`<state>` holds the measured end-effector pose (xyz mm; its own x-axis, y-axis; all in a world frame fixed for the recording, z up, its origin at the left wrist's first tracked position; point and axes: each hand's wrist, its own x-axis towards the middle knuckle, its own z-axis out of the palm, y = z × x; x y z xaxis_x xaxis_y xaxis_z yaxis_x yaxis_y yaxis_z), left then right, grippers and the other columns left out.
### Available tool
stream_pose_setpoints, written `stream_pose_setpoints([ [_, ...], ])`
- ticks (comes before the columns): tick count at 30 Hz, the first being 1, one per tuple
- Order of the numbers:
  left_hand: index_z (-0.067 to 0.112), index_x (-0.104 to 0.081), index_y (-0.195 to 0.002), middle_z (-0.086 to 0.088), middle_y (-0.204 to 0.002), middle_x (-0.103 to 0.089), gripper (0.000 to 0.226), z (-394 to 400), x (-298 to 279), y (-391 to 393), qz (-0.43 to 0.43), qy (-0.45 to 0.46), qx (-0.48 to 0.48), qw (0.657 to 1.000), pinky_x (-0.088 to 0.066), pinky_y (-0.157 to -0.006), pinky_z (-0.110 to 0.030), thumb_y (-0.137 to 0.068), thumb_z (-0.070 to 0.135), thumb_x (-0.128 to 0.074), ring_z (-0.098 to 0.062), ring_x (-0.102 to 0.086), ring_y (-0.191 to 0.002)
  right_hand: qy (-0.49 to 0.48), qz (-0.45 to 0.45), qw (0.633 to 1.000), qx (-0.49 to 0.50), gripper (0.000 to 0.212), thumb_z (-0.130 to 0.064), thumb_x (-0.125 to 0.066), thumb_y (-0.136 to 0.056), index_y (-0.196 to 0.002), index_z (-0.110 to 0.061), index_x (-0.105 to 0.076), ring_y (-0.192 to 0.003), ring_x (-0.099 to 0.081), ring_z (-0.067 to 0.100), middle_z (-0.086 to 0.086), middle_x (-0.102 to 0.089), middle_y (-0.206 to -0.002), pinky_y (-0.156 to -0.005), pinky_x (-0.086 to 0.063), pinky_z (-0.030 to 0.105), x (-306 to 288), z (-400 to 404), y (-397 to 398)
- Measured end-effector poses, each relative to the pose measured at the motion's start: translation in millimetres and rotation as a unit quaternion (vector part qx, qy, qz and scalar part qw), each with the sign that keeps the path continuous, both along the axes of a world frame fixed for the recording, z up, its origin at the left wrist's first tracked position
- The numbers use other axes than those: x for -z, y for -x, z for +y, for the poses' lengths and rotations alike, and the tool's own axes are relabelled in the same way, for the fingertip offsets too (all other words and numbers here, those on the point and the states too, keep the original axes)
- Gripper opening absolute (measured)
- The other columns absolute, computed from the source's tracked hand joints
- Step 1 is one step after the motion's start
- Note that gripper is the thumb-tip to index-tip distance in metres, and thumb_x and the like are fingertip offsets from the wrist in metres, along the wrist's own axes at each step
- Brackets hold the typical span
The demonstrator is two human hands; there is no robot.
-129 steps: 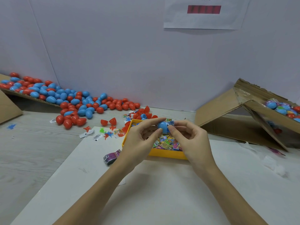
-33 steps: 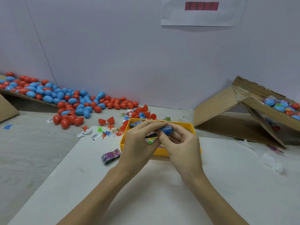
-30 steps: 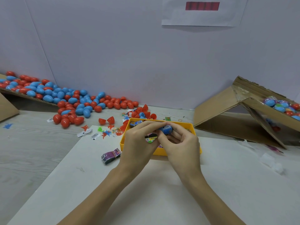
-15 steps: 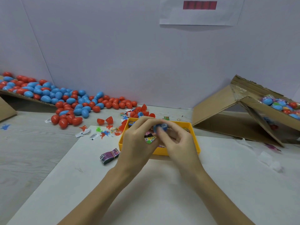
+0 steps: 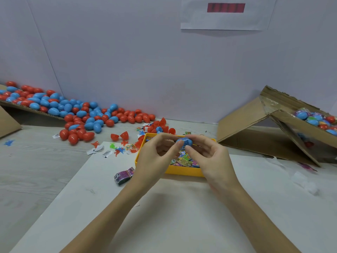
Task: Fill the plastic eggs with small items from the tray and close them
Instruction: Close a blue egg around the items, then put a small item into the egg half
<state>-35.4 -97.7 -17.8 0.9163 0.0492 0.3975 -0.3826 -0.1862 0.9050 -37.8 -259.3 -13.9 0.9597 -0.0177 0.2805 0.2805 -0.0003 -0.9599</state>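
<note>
Item: small blue plastic egg (image 5: 185, 142), held in the air above the far half of the shallow yellow plastic tray (image 5: 182, 170). Whether its two halves are fully joined cannot be told; a printed band or wrapper shows at its middle.

Left hand (image 5: 155, 157): forearm enters from the lower left, back of the hand toward the camera, thumb and forefinger curled onto the egg's left end, pinching it; remaining fingers loosely bent behind.

Right hand (image 5: 212, 159): forearm enters from the lower right, thumb and forefinger curled round the egg's right end, gripping it; other fingers fanned beneath, over the tray.

Tray contents: small colourful printed packets (image 5: 184, 159), heaped toward the near wall. The tray sits at the far edge of a white sheet (image 5: 164, 216), whose near part is bare in front of the wrists.

Just left of the tray: a dark purple bundled packet (image 5: 124, 175) on the sheet. Beyond it, scattered small plastic figures (image 5: 119, 150) and paper tags (image 5: 106, 153).

Far left: a loose pile of red and blue plastic eggs (image 5: 73, 112) along the wall, spilling off a flattened cardboard panel (image 5: 11, 105); one opened red egg shell (image 5: 119, 136) lies apart.

Right: a tilted brown cardboard box (image 5: 255, 125), well apart from the hands, with filled eggs in wrappers (image 5: 315, 119) at its upper opening.

Wall: a white paper notice (image 5: 226, 21).
</note>
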Motion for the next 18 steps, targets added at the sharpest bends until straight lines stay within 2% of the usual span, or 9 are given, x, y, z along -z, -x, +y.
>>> stream_pose_setpoints([
  [3, 0.02, -0.076, -0.107, 0.009, -0.094, -0.078, 0.02, 3.4, 1.6, -2.0, 0.007, 0.025, 0.008, 1.0, -0.058, -0.078, -0.02, -0.088, 0.022, -0.079, -0.009, -0.075, -0.088, 0.015, -0.005, 0.999, -0.03, 0.029, -0.002, -0.065, -0.097, -0.121, -0.016, -0.073, -0.108, -0.071, 0.007, -0.005, -0.077, -0.113, -0.088, -0.057, 0.019, -0.3, -1.4, -0.7],
  [5, 0.02, -0.077, -0.11, 0.006, -0.099, -0.078, 0.025, 6.5, 0.8, -3.5, 0.015, 0.044, 0.027, 0.999, -0.058, -0.081, -0.02, -0.085, 0.018, -0.08, -0.01, -0.075, -0.095, 0.02, 0.007, 0.999, -0.044, 0.027, -0.011, -0.061, -0.102, -0.125, -0.019, -0.07, -0.106, -0.073, 0.008, -0.002, -0.075, -0.114, -0.084, -0.057, 0.018, -1.8, -1.5, -2.1],
  [7, 0.019, -0.077, -0.111, 0.004, -0.101, -0.078, 0.028, 7.1, -0.4, -3.4, 0.011, 0.045, 0.039, 0.998, -0.058, -0.081, -0.02, -0.084, 0.013, -0.081, -0.013, -0.075, -0.095, 0.032, 0.024, 0.999, -0.029, 0.023, -0.021, -0.061, -0.102, -0.124, -0.017, -0.069, -0.092, -0.076, 0.011, 0.001, -0.075, -0.108, -0.075, -0.059, 0.021, -2.6, -0.7, -3.9],
  [10, 0.014, -0.077, -0.113, 0.0, -0.102, -0.078, 0.03, 4.6, 2.3, -3.4, -0.02, 0.019, 0.047, 0.998, -0.06, -0.083, -0.024, -0.084, 0.006, -0.081, -0.015, -0.076, -0.093, 0.049, 0.031, 0.998, -0.029, 0.018, -0.02, -0.063, -0.101, -0.108, -0.007, -0.074, -0.068, -0.072, 0.014, 0.005, -0.077, -0.085, -0.061, -0.057, 0.023, 0.9, -1.1, -4.7],
  [12, 0.016, -0.074, -0.119, 0.002, -0.104, -0.077, 0.034, 3.2, 4.5, -4.4, -0.029, -0.014, 0.047, 0.998, -0.061, -0.085, -0.027, -0.087, 0.011, -0.08, -0.014, -0.075, -0.096, 0.058, 0.034, 0.997, -0.026, 0.019, -0.022, -0.064, -0.101, -0.104, -0.007, -0.075, -0.065, -0.069, 0.014, 0.006, -0.076, -0.078, -0.059, -0.055, 0.023, 2.6, -3.3, -5.7],
  [15, 0.019, -0.068, -0.128, 0.007, -0.11, -0.071, 0.036, 6.1, 9.2, -8.3, -0.094, -0.149, -0.019, 0.984, -0.058, -0.086, -0.025, -0.093, 0.02, -0.074, -0.008, -0.069, -0.099, 0.068, 0.056, 0.996, -0.005, 0.024, -0.03, -0.062, -0.101, -0.105, -0.009, -0.075, -0.063, -0.067, 0.012, 0.004, -0.075, -0.076, -0.057, -0.054, 0.022, 0.1, -10.9, -10.7],
  [16, 0.016, -0.068, -0.128, 0.005, -0.113, -0.069, 0.034, 9.2, 11.8, -10.7, -0.137, -0.219, -0.045, 0.965, -0.057, -0.087, -0.027, -0.094, 0.019, -0.072, -0.009, -0.066, -0.102, 0.06, 0.073, 0.996, 0.004, 0.028, -0.032, -0.061, -0.101, -0.105, -0.008, -0.075, -0.061, -0.065, 0.012, 0.003, -0.073, -0.074, -0.056, -0.053, 0.021, -1.7, -14.0, -13.5],
  [18, 0.011, -0.071, -0.122, -0.003, -0.117, -0.066, 0.028, 14.9, 17.8, -14.9, -0.19, -0.334, -0.056, 0.922, -0.056, -0.089, -0.035, -0.094, 0.015, -0.073, -0.02, -0.061, -0.109, 0.013, 0.117, 0.993, 0.018, 0.033, -0.036, -0.061, -0.101, -0.106, -0.006, -0.074, -0.061, -0.061, 0.01, 0.005, -0.069, -0.075, -0.055, -0.05, 0.021, -9.6, -23.7, -22.2],
])
